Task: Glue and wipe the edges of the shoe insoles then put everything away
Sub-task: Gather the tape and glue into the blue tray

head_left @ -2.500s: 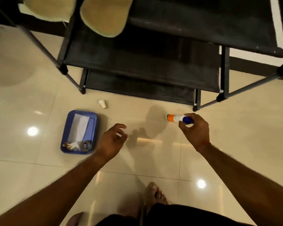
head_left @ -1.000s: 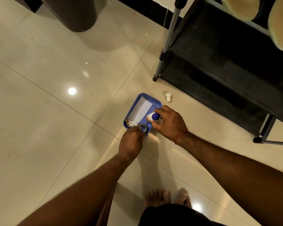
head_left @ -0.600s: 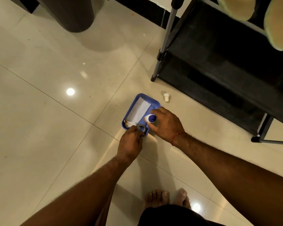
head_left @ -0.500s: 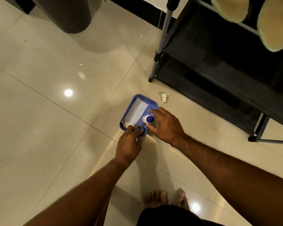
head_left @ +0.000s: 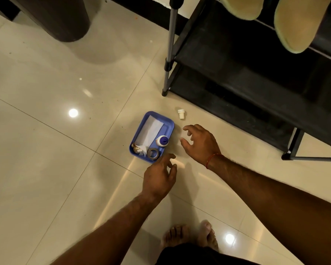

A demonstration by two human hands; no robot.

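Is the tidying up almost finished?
Nearly. Done: the insoles rest on the rack, and the glue bottle stands in the blue tray with the tissue and tape. In hand: nothing; the left hand and right hand hover open beside the tray. Left: the white cap lies on the floor outside the tray.

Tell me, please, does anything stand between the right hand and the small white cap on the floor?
Nothing visible does. Only bare floor lies between the right hand and the white cap. The blue tray sits to the left of that path, and the shoe rack stands beyond the cap.
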